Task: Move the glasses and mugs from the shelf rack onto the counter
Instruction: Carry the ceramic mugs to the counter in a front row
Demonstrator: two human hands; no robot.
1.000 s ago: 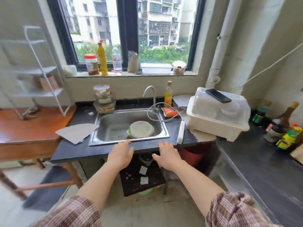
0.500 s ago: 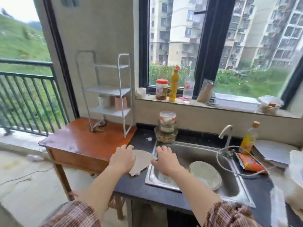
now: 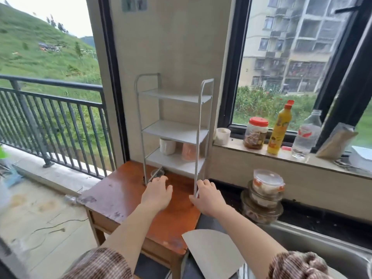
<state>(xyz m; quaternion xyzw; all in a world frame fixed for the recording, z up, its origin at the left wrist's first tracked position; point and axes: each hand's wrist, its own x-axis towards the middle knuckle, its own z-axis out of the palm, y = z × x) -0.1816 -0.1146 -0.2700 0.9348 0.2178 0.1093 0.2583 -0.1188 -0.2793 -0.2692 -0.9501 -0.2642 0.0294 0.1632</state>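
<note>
Head view shows my left hand (image 3: 156, 193) and right hand (image 3: 207, 196) spread wide, holding nothing, below the shelf rack (image 3: 174, 129), whose lowest shelf holds a white mug (image 3: 167, 146) beside a pink glass (image 3: 189, 152); I should lift each upright.

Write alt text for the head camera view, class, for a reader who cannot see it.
Two bare hands, left hand and right hand, reach toward a white shelf rack on a wooden table. Its lowest shelf holds a white mug and a pink cup; a glass sits underneath.
</note>
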